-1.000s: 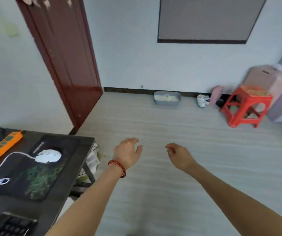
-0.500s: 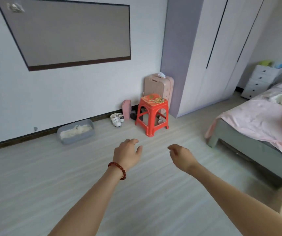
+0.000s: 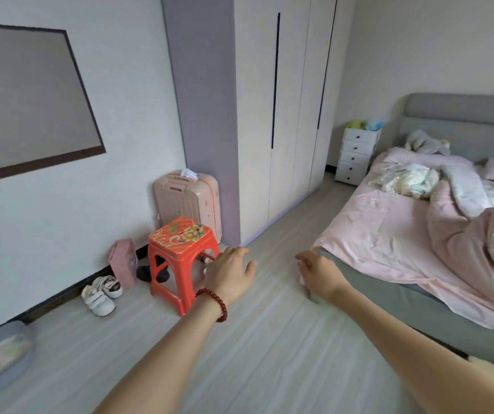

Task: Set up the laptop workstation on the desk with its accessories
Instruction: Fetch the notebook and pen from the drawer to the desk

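Grey tray (image 3: 0, 354): at the far left edge on the floor against the wall, we saw a shallow tray with pale stuff in it.
Wall panel (image 3: 27, 97): a grey, dark-framed panel hung on the wall above.
White shoes (image 3: 101, 294): a pair lay by the skirting, just left of a small pink bag (image 3: 124, 262).
Red stool (image 3: 181, 258): it stood upright on the floor, with a flower print on its seat.
Pink suitcase (image 3: 187, 198): it stood behind the stool, against the wall and beside the wardrobe (image 3: 272, 115).
Left hand (image 3: 231, 276): our left grip was wide, fingers relaxed and spread, holding nothing; it hung in the air, overlapping the stool's right edge in the view. A red bead bracelet (image 3: 214, 303) sat on the wrist.
Right hand (image 3: 320, 276): our right grip was loosely curled and held nothing; it hung before the near corner of the bed, well apart from the left hand.
Bed (image 3: 419, 282): a grey frame with a pink sheet and rumpled covers filled the right side.
White drawers (image 3: 356, 156): they stood by the bed's head, between wardrobe and headboard.
Laptop and accessories: we saw none of them in this view, nor the counter, so we could not tell where they lay relative to either grip.
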`<move>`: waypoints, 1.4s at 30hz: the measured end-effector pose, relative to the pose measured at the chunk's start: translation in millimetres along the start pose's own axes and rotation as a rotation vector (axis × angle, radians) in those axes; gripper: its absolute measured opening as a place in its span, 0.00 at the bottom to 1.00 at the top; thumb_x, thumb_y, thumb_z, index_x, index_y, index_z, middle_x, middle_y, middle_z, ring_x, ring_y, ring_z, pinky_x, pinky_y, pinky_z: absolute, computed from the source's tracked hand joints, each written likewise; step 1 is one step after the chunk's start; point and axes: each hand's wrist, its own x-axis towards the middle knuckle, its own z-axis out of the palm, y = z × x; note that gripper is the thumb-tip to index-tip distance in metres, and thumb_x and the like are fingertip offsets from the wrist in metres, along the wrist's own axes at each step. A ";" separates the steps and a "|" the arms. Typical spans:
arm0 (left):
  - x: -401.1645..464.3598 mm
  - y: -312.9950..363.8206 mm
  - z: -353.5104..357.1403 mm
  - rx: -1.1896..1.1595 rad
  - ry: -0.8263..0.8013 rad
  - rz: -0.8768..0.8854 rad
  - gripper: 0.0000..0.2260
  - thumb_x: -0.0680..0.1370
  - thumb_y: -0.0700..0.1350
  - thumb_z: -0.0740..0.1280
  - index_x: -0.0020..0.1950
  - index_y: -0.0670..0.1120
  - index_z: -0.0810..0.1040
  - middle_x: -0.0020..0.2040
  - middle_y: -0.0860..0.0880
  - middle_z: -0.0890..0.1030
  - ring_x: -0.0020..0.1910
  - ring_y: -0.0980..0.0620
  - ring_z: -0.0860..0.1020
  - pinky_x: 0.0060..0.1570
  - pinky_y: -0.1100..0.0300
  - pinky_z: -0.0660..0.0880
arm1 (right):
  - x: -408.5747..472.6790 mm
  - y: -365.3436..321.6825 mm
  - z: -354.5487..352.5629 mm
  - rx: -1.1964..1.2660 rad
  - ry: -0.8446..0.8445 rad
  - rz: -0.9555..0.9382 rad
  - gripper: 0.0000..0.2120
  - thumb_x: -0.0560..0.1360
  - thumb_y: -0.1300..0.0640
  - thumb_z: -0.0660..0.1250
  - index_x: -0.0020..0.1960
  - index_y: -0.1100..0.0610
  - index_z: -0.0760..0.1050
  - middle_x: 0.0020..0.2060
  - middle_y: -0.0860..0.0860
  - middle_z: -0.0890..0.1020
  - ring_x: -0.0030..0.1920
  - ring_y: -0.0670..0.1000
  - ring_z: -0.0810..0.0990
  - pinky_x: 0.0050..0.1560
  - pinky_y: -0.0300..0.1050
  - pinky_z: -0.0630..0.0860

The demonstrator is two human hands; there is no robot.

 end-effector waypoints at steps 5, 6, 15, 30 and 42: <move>174.9 5.1 -3.5 0.013 0.014 0.032 0.17 0.78 0.51 0.59 0.65 0.46 0.71 0.63 0.46 0.75 0.62 0.46 0.72 0.60 0.51 0.71 | 175.7 6.6 -29.7 -0.024 0.032 0.020 0.16 0.78 0.59 0.55 0.64 0.57 0.72 0.59 0.57 0.79 0.60 0.60 0.76 0.60 0.48 0.71; 208.1 0.4 -5.7 0.015 0.019 0.037 0.17 0.78 0.51 0.59 0.65 0.46 0.71 0.63 0.46 0.75 0.62 0.46 0.72 0.59 0.51 0.71 | 209.4 4.0 -31.8 -0.031 0.027 0.024 0.16 0.78 0.59 0.55 0.64 0.57 0.72 0.60 0.57 0.78 0.61 0.59 0.75 0.61 0.48 0.71; 454.9 -76.3 8.9 0.006 0.032 0.020 0.17 0.78 0.50 0.59 0.65 0.46 0.71 0.64 0.46 0.74 0.62 0.45 0.72 0.61 0.48 0.69 | 465.7 5.8 14.2 -0.014 -0.019 0.061 0.18 0.78 0.58 0.54 0.65 0.55 0.71 0.61 0.56 0.78 0.62 0.58 0.75 0.61 0.47 0.71; 878.0 2.2 146.5 -0.131 -0.266 0.296 0.15 0.78 0.50 0.59 0.63 0.46 0.72 0.62 0.47 0.75 0.60 0.48 0.74 0.60 0.51 0.71 | 800.6 152.9 -40.6 0.031 0.143 0.426 0.16 0.78 0.59 0.55 0.63 0.57 0.73 0.61 0.56 0.78 0.62 0.59 0.75 0.61 0.48 0.71; 1225.9 161.8 272.6 -0.133 -0.340 0.374 0.14 0.78 0.50 0.59 0.62 0.47 0.73 0.60 0.49 0.76 0.58 0.49 0.74 0.58 0.52 0.72 | 1115.5 330.5 -173.3 0.065 0.211 0.526 0.16 0.78 0.61 0.54 0.62 0.61 0.73 0.59 0.59 0.79 0.59 0.60 0.76 0.57 0.48 0.72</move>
